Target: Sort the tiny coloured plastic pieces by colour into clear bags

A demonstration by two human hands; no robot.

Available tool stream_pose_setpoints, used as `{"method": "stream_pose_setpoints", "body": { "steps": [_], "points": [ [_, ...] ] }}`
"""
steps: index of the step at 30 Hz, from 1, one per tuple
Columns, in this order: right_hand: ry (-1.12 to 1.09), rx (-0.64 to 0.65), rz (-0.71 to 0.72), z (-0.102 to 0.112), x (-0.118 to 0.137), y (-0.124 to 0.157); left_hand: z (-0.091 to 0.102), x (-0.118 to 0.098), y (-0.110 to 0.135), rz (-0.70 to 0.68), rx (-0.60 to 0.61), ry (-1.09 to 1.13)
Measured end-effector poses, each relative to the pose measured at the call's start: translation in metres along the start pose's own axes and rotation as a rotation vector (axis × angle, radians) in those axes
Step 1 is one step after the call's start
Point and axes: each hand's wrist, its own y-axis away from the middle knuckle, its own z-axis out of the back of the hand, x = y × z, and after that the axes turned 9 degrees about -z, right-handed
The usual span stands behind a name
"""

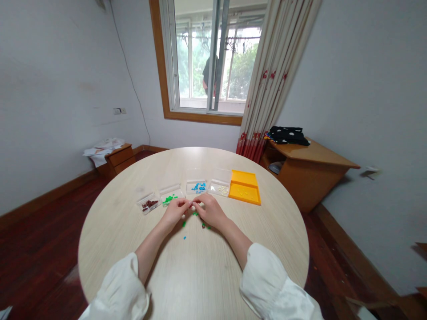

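Note:
My left hand and my right hand meet over the middle of the round table, fingertips pinched together. Whatever they pinch is too small to make out. Small green pieces lie on the tabletop under and between my hands, along with a dark brown piece. Closer to me is one small blue piece. Just beyond my fingers stand clear boxes holding green pieces and blue pieces.
A clear box with brown pieces is at the left of the row. On the right are pale pieces in a clear box and an open yellow case. The round table stands before a window, with a wooden desk at right.

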Motion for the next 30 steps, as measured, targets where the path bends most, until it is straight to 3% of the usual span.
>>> {"method": "stream_pose_setpoints", "body": {
  "steps": [6,15,30],
  "points": [
    [-0.055,-0.029,-0.031,0.001,0.002,-0.001,0.001,0.002,0.000,-0.021,-0.011,-0.034],
    [-0.192,-0.052,-0.188,-0.002,-0.002,-0.002,0.003,0.004,-0.001,-0.029,-0.026,-0.041],
    [-0.186,-0.148,-0.145,-0.001,-0.012,-0.009,0.002,-0.002,0.001,-0.011,-0.053,-0.027]
  ]
}}
